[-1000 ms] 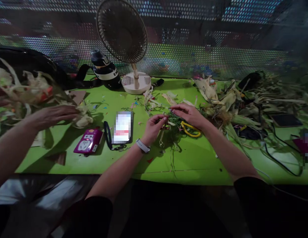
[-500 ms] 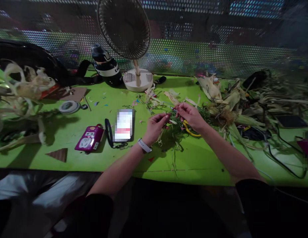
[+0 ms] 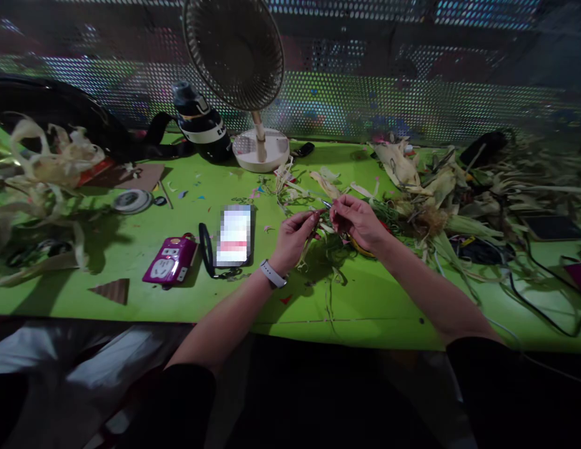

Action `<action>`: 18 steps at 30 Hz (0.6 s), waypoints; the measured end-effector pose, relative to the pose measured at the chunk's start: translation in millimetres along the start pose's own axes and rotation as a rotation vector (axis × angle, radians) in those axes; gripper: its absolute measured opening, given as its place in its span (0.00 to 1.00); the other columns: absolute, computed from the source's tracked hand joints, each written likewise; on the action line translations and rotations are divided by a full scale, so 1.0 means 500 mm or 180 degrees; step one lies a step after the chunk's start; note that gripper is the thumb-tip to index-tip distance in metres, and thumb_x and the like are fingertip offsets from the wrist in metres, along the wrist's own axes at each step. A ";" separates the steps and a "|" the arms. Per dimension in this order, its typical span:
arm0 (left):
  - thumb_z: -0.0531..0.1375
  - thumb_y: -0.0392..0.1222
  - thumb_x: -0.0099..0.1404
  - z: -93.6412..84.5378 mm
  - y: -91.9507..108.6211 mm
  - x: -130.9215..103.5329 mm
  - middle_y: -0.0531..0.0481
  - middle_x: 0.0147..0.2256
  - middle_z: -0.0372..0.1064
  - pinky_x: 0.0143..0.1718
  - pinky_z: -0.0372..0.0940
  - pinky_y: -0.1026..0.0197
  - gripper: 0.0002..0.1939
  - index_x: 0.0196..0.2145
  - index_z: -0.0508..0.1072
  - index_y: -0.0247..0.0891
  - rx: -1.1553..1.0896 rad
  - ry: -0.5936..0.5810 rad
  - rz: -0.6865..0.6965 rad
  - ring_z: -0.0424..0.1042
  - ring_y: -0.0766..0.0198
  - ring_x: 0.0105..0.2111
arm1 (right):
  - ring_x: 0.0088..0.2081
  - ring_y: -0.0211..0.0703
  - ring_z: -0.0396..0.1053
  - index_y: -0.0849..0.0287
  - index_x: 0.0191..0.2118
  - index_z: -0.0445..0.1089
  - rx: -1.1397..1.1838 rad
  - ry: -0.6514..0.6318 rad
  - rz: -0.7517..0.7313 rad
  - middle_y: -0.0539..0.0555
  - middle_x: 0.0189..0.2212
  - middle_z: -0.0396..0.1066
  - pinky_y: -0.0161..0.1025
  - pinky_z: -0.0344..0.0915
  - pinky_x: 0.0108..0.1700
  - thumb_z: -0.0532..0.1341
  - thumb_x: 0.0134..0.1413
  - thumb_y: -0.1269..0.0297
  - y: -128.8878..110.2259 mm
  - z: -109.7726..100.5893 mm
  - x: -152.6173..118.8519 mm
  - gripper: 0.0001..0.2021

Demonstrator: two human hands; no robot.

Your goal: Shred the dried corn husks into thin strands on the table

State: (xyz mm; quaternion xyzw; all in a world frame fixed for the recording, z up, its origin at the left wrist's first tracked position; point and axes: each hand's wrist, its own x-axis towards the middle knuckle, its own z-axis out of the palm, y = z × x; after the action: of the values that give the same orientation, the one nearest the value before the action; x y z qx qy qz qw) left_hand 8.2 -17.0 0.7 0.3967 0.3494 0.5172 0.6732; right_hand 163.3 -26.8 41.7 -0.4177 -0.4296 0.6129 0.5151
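My left hand, with a pale band at its wrist, is closed in a pinch. Between its fingertips is a thin plant strip, like a piece of dried husk, which hangs below them. Close by on the right, my right hand is closed around a slim tool with a shiny metal tip pointing at the left fingertips. The tool's exact kind is hidden by the fingers. Beneath both hands lie green stringy strands. A yellow curved piece shows partly under my right hand.
Dried corn husks are heaped on the right, with more husks at far left. A phone, purple power adapter, tape roll, bottle and fan stand on the green table. Cables run at right.
My right hand has shifted slightly and turned, covering more of the yellow curved piece. My left hand stays nearly in place, still pinching the strip.
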 end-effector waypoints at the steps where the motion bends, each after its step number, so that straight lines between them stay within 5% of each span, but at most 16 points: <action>1: 0.71 0.53 0.48 0.000 0.000 0.000 0.51 0.33 0.76 0.24 0.66 0.68 0.18 0.33 0.79 0.39 0.0012 -0.0006 0.0024 0.67 0.73 0.25 | 0.20 0.30 0.63 0.57 0.26 0.63 -0.0020 -0.0009 -0.0012 0.45 0.21 0.69 0.31 0.60 0.22 0.72 0.41 0.50 -0.001 0.001 -0.001 0.20; 8: 0.68 0.54 0.53 -0.003 0.007 -0.005 0.48 0.39 0.77 0.27 0.66 0.67 0.17 0.35 0.80 0.40 -0.0099 -0.0341 0.0182 0.68 0.72 0.27 | 0.20 0.31 0.63 0.56 0.26 0.63 0.0085 -0.0046 -0.0133 0.45 0.22 0.69 0.32 0.61 0.22 0.73 0.39 0.50 -0.013 0.008 -0.009 0.21; 18: 0.71 0.56 0.47 0.002 0.013 -0.010 0.51 0.34 0.76 0.27 0.64 0.66 0.19 0.30 0.77 0.40 -0.0105 -0.0116 0.0045 0.68 0.72 0.26 | 0.18 0.31 0.61 0.56 0.25 0.62 0.0002 -0.0122 -0.0122 0.44 0.21 0.68 0.32 0.60 0.20 0.71 0.42 0.49 -0.016 0.009 -0.011 0.21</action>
State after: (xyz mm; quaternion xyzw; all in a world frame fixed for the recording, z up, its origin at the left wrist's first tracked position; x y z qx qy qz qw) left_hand 5.1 -21.1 7.4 0.3973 0.3256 0.5203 0.6822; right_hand 161.7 -31.9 50.9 -0.3974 -0.4472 0.6109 0.5185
